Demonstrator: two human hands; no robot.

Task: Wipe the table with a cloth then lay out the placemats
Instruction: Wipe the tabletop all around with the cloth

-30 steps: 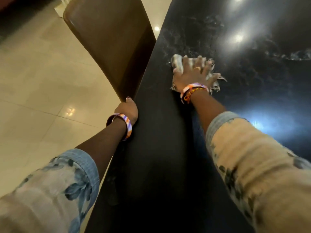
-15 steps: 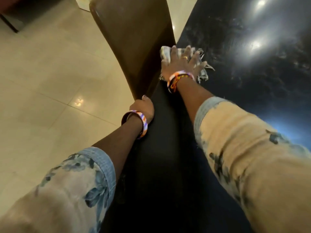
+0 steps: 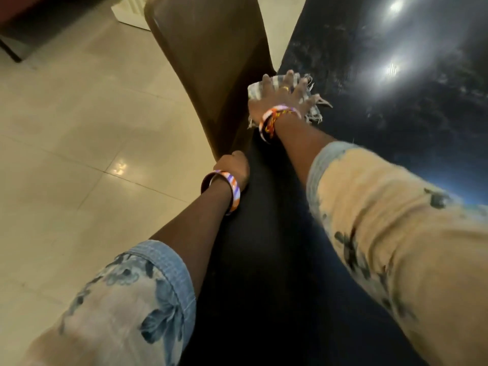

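A glossy black marbled table [image 3: 396, 122] fills the right half of the head view. My right hand [image 3: 280, 99] lies flat with spread fingers on a pale striped, fringed cloth [image 3: 315, 112], pressing it onto the table's left edge beside the chair back. My left hand [image 3: 233, 166] rests on the table's left edge nearer to me; its fingers curl over the edge and are hidden. No placemats are in view.
A brown chair back [image 3: 211, 62] stands tight against the table's left side, just left of the cloth. Beige floor tiles [image 3: 66, 128] spread to the left. A white furniture base [image 3: 129, 14] and a dark piece [image 3: 15, 48] sit at the top left.
My right hand has slid the cloth leftward across the table to its left edge by the chair. My left hand has kept its place on the edge.
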